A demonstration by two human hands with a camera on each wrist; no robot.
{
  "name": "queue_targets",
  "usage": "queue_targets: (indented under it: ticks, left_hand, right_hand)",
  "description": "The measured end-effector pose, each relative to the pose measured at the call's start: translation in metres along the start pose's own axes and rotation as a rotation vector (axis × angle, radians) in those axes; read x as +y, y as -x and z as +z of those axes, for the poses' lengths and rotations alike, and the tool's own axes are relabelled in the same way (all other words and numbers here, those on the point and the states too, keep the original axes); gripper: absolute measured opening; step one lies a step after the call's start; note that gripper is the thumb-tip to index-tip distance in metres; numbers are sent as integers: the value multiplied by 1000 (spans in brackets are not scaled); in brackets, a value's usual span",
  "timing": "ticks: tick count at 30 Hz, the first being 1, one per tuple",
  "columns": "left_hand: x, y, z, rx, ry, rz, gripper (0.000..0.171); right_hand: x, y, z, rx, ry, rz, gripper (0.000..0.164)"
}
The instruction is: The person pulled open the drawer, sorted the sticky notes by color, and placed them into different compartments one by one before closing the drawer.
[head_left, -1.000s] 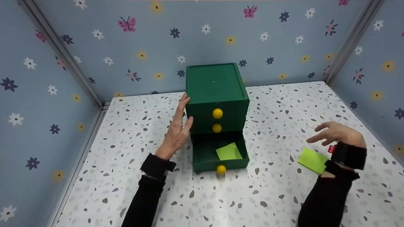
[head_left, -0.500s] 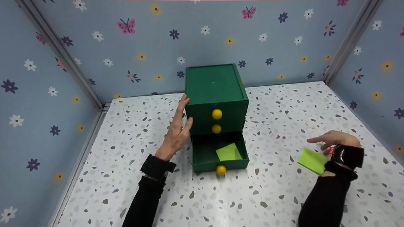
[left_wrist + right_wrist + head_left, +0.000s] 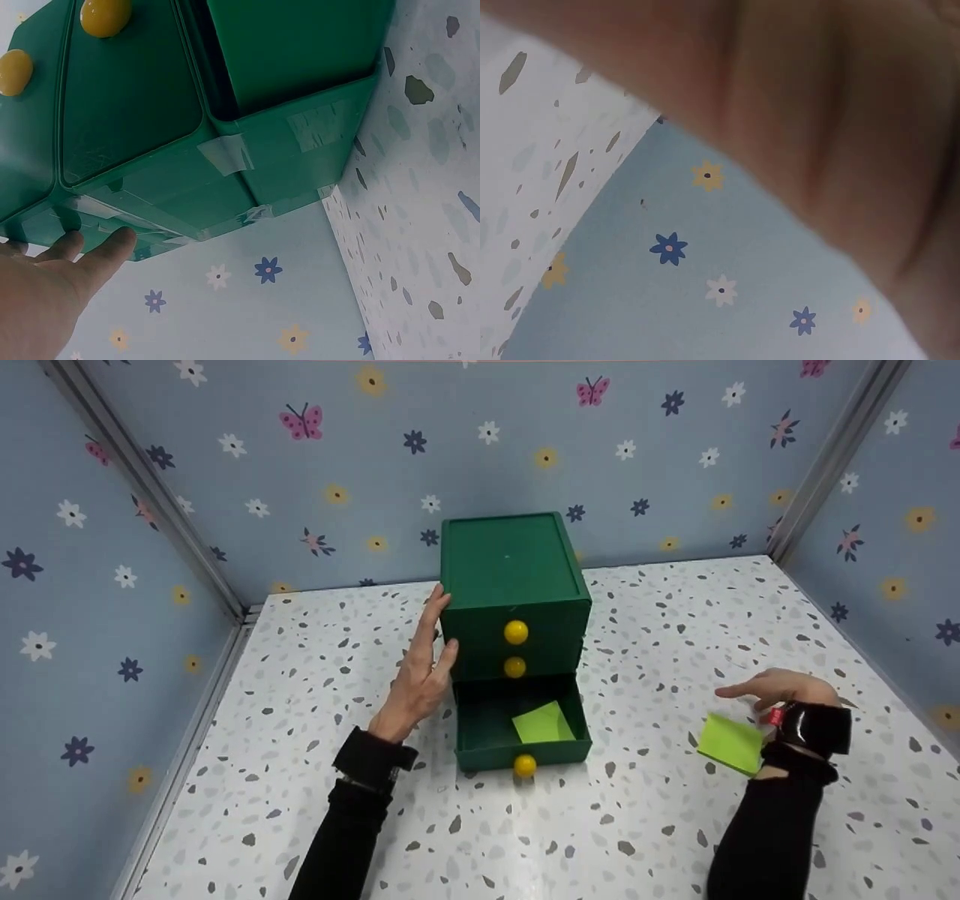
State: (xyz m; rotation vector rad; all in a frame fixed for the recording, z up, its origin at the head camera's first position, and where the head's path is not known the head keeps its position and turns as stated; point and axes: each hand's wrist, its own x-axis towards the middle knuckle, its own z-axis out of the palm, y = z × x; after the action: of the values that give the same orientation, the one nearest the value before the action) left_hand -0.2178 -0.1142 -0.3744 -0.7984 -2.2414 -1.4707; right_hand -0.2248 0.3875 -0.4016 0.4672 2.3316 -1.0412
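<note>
My left hand [image 3: 414, 686] rests along the left side of a green drawer cabinet [image 3: 510, 559] with its fingers extended. The left wrist view shows the left fingertips [image 3: 118, 244] against the cabinet's taped side [image 3: 191, 184]. The cabinet's bottom drawer [image 3: 480, 757] stands pulled out, and a lime-green sticky note [image 3: 544, 722] lies inside. On the right, my right hand [image 3: 791, 688] is at the far right edge of a lime-green sticky note pad [image 3: 731, 742]. One finger points left above the pad; the others are largely hidden by the wrist, so I cannot tell whether they pinch it.
Yellow knobs [image 3: 515, 631] stick out from the drawer fronts. A white speckled table [image 3: 360, 810] carries everything, with a flowered back wall [image 3: 480, 457] behind the cabinet and side walls left and right. The right wrist view is mostly a blurred close hand.
My right hand came down to the sticky note pad, then shifted left, and the pad moved left along with it. The left hand, cabinet and drawer stayed in place.
</note>
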Motion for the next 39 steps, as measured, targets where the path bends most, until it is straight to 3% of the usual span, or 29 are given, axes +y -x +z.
queue_targets:
  ticks: [1,2,3,6,7,9,11,13,14,16,17,18,22,24,27,32,39]
  left_hand:
    - [0,0,0,2,-1,1,55]
    - [-1,0,0,4,-1,5,55]
    - [-2,1,1,3,-1,7,55]
    - [-2,0,0,-1,-3,6,55]
    - [-2,0,0,0,-5,4,55]
    - [-2,0,0,-3,-7,1,55]
    - [-2,0,0,-5,-7,-2,55]
    - [-2,0,0,-5,-6,0,55]
    - [-2,0,0,-5,-4,1,55]
    - [-2,0,0,-4,-3,1,55]
    - [-2,0,0,-1,-2,3,55]
    - [-2,0,0,1,-2,3,55]
    - [-1,1,1,7,-3,4,55]
    - [-1,1,1,7,-1,7,55]
    - [-1,0,0,1,4,10,56]
    - [-1,0,0,-5,4,1,56]
    - [-33,0,6,8,-16,12,58]
  right_hand:
    - [-1,-1,0,-7,21,-2,94]
    - [-3,-3,-2,-43,124,-48,104]
    - [-7,-4,-8,-169,242,-24,112]
    - [-10,-5,-7,-187,111,33,119]
    - [-11,-2,-3,-164,10,73,118]
    - [-12,7,8,-51,-192,128,113]
    - [-13,20,26,181,-398,79,93]
    - [-13,31,47,435,-537,-75,60]
    - [-13,34,55,531,-520,-183,42]
    - [-11,34,65,646,-501,-380,18]
    - [-10,32,65,629,-486,-409,14]
    - [-11,27,59,553,-424,-411,17]
    - [-23,0,25,32,-64,-162,41]
    - [-30,-13,9,-216,158,-93,49]
    - [-33,-22,5,-271,205,-70,49]
    - [-33,-24,7,-228,272,-97,46]
    - [-40,-32,11,-217,259,-206,39]
